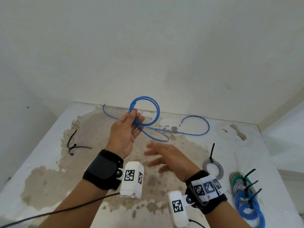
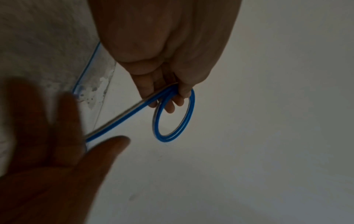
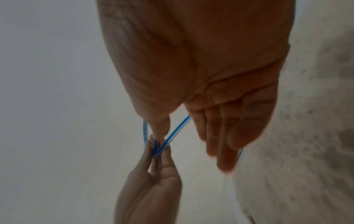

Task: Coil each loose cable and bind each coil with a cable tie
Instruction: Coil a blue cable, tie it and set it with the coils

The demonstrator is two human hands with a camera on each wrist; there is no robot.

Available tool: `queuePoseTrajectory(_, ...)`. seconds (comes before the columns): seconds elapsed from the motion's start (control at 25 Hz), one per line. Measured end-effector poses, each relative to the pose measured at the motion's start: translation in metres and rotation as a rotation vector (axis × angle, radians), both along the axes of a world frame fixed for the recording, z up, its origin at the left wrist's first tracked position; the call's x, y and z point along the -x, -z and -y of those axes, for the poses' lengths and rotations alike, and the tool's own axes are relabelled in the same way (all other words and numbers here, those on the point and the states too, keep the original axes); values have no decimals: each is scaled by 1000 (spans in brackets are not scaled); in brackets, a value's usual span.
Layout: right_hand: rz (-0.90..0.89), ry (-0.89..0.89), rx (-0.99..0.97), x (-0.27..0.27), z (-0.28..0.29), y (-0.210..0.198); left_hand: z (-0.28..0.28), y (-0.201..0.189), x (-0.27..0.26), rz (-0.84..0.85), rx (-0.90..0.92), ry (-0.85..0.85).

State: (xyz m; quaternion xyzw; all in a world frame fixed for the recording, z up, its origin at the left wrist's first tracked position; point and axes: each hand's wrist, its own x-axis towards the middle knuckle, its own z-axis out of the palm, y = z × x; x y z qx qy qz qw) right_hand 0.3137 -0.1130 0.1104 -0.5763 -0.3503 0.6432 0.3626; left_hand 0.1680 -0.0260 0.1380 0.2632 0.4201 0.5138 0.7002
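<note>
My left hand [image 1: 130, 127] is raised above the table and pinches a blue cable [image 1: 144, 111] where a couple of loops cross, so the coil stands up beyond the fingers. The loops [image 2: 173, 119] show under its fingertips in the left wrist view. The rest of the blue cable [image 1: 195, 129] trails over the table to the right, and a short end sticks out to the left. My right hand [image 1: 164, 155] hovers lower and nearer, blurred, fingers spread and empty [image 3: 226, 136]. Loose black cable ties [image 1: 74, 143] lie at the left.
At the right lie tied coils: a grey one [image 1: 213, 168] and a stack of green, grey and blue ones [image 1: 246, 198], each with a black tie. The stained white table [image 1: 49, 162] meets white walls at the back and both sides.
</note>
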Motion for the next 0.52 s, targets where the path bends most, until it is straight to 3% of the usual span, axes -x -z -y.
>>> queuePoseTrajectory(0.12, -450, 429, -47, 4, -13, -1, 8, 5, -6, 4, 26, 4)
queuePoseTrajectory(0.16, -528, 502, -75, 4, -17, -2, 10, 6, -7, -2, 34, 5)
queuePoseTrajectory(0.52, -348, 368, -140, 10, -13, 0, 3, 5, 4, 10, 80, -35)
